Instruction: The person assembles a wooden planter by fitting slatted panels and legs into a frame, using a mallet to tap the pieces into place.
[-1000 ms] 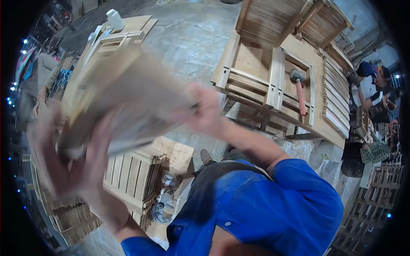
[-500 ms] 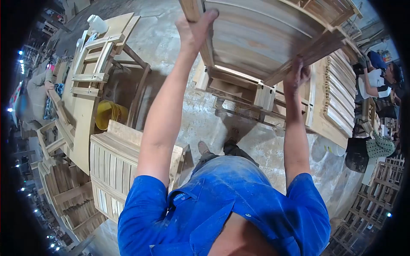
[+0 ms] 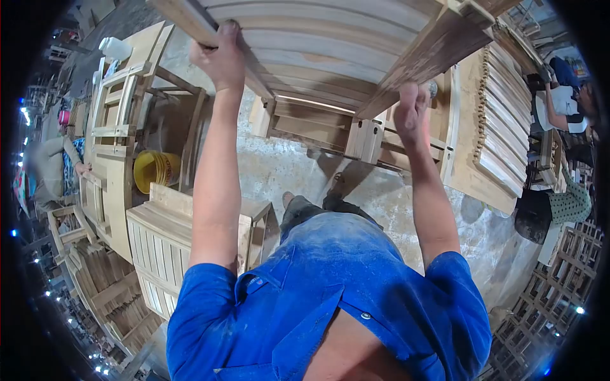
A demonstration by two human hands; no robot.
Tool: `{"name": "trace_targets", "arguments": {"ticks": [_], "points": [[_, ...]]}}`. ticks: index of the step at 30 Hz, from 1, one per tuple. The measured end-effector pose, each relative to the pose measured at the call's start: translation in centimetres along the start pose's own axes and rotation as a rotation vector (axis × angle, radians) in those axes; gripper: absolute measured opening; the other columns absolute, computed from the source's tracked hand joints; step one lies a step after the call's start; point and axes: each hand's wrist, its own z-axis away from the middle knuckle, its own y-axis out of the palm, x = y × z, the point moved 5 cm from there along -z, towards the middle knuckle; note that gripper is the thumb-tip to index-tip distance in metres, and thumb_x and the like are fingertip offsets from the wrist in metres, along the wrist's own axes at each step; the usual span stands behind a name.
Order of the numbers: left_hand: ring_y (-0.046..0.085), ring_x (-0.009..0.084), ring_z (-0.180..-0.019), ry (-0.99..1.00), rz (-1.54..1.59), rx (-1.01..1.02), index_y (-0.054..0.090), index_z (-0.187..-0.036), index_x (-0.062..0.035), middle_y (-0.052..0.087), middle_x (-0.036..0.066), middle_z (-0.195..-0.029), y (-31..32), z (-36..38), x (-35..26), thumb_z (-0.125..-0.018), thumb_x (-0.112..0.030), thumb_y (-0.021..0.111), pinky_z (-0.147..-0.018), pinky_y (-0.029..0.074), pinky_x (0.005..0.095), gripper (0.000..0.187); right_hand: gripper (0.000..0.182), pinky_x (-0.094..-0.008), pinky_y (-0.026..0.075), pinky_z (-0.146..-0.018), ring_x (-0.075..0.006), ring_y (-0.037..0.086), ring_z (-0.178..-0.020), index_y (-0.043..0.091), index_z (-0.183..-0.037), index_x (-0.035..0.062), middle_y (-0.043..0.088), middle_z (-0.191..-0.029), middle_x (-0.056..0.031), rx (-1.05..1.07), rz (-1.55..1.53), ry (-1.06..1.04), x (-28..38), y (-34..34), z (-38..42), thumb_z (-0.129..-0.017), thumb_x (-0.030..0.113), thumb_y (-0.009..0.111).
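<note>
A large slatted wooden furniture piece (image 3: 318, 47) with thick side rails is held up in front of me, its upper part cut off by the frame edge. My left hand (image 3: 222, 60) is closed round its left rail, thumb over the inner side. On the right rail, my right hand (image 3: 414, 117) grips the lower edge; some of its fingers are hidden behind the wood. Just beyond and below is a wooden frame with open compartments (image 3: 311, 120). Whether the held piece touches it cannot be made out.
On the left are a slatted wooden unit (image 3: 166, 238), a yellow bucket (image 3: 152, 170) and a plywood-topped table (image 3: 117, 209). Slatted panels (image 3: 505, 120) lie on a board at the right. People are at both sides, one in a dotted green sleeve (image 3: 572, 202).
Both hands and the held piece have shifted left in view, and the surroundings slid left somewhat too. The person at the far left has changed posture.
</note>
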Motion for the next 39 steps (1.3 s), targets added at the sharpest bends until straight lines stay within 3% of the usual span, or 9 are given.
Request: {"name": "trace_targets", "arguments": {"ticks": [4, 6, 12, 16, 19, 21, 25, 33, 39], "points": [[0.050, 0.0118, -0.067, 0.051, -0.046, -0.012, 0.060, -0.080, 0.0032, 0.057, 0.002, -0.073, -0.6, 0.1, -0.2, -0.082, -0.017, 0.062, -0.061, 0.042, 0.0295, 0.021, 0.037, -0.0403, 0.047, -0.079, -0.0312, 0.060, -0.084, 0.062, -0.099, -0.0021, 0.064, -0.090, -0.0161, 0.077, 0.308, 0.189, -7.4, -6.6, 1.7, -0.095, 0.032, 0.048], [0.051, 0.0127, -0.067, 0.066, -0.056, -0.029, 0.060, -0.082, 0.0033, 0.058, 0.003, -0.073, -0.8, 0.1, 0.1, -0.081, -0.017, 0.061, -0.061, 0.043, 0.0305, 0.020, 0.047, -0.0467, 0.048, -0.089, -0.0397, 0.063, -0.100, 0.064, -0.108, -0.0020, 0.067, -0.105, -0.0230, 0.243, 1.071, 0.682, -15.2, -9.0, 5.6, -0.090, 0.039, 0.051], [0.058, 0.0132, -0.070, -0.007, 0.108, -0.050, 0.060, -0.087, 0.0022, 0.064, 0.004, -0.079, -0.4, 0.3, 0.0, -0.069, -0.005, 0.074, -0.066, 0.050, 0.0280, 0.023, 0.048, -0.0489, 0.050, -0.087, -0.0440, 0.063, -0.101, 0.066, -0.103, -0.0061, 0.066, -0.102, -0.0305, 0.488, 0.959, 0.904, -22.1, -9.8, 6.1, -0.078, 0.035, 0.063], [0.058, 0.0131, -0.072, -0.102, 0.151, -0.035, 0.061, -0.084, 0.0035, 0.063, 0.006, -0.079, 0.0, 0.5, -0.5, -0.069, -0.004, 0.074, -0.066, 0.050, 0.0291, 0.021, 0.034, -0.0397, 0.049, -0.075, -0.0251, 0.063, -0.080, 0.067, -0.091, -0.0046, 0.067, -0.084, -0.0107, 0.266, 0.615, 0.826, -10.4, -13.3, 3.3, -0.079, 0.027, 0.070], [0.060, 0.0133, -0.074, -0.096, 0.120, 0.035, 0.061, -0.088, 0.0041, 0.064, 0.007, -0.080, -0.4, 0.3, -0.2, -0.069, 0.000, 0.075, -0.067, 0.051, 0.0280, 0.025, 0.044, -0.0296, 0.044, -0.090, -0.0140, 0.055, -0.102, 0.061, -0.120, 0.0002, 0.061, -0.113, -0.0049, -0.261, 0.208, 0.645, 5.9, -16.0, -0.1, -0.085, 0.025, 0.071], [0.061, 0.0133, -0.074, -0.124, 0.145, 0.083, 0.061, -0.091, 0.0049, 0.065, 0.007, -0.081, -0.7, 0.1, -0.1, -0.070, 0.003, 0.075, -0.066, 0.051, 0.0275, 0.026, 0.049, -0.0326, 0.041, -0.097, -0.0185, 0.054, -0.115, 0.053, -0.132, -0.0010, 0.058, -0.127, -0.0093, -0.262, 0.535, 0.411, 19.2, -17.3, -4.5, -0.090, 0.022, 0.066], [0.061, 0.0129, -0.072, -0.155, 0.185, 0.144, 0.061, -0.093, 0.0044, 0.066, 0.007, -0.082, -0.3, -0.1, 0.1, -0.073, 0.003, 0.074, -0.065, 0.051, 0.0270, 0.024, 0.038, -0.0306, 0.045, -0.089, -0.0171, 0.061, -0.085, 0.065, -0.109, 0.0018, 0.066, -0.096, -0.0067, -0.495, 0.810, 0.098, 34.0, -24.3, -7.6, -0.086, 0.032, 0.065], [0.062, 0.0103, -0.066, 0.029, 0.173, 0.159, 0.064, -0.090, 0.0024, 0.067, 0.008, -0.078, -0.3, 0.0, 2.4, -0.069, -0.003, 0.081, -0.061, 0.052, 0.0252, 0.027, 0.051, -0.0293, 0.044, -0.092, -0.0184, 0.059, -0.092, 0.054, -0.125, 0.0024, 0.062, -0.104, -0.0075, -0.164, 0.773, 0.804, 29.5, -15.1, -5.9, -0.083, 0.027, 0.066], [0.063, 0.0124, -0.068, -0.051, 0.277, 0.261, 0.063, -0.097, 0.0028, 0.067, 0.006, -0.080, -0.1, 0.3, 2.6, -0.075, 0.000, 0.076, -0.062, 0.052, 0.0257, 0.025, 0.062, -0.0315, 0.042, -0.097, -0.0199, 0.054, -0.115, 0.048, -0.135, 0.0004, 0.056, -0.124, -0.0110, -0.423, 0.847, 0.465, 31.6, -16.0, -7.4, -0.082, 0.023, 0.071]]}}
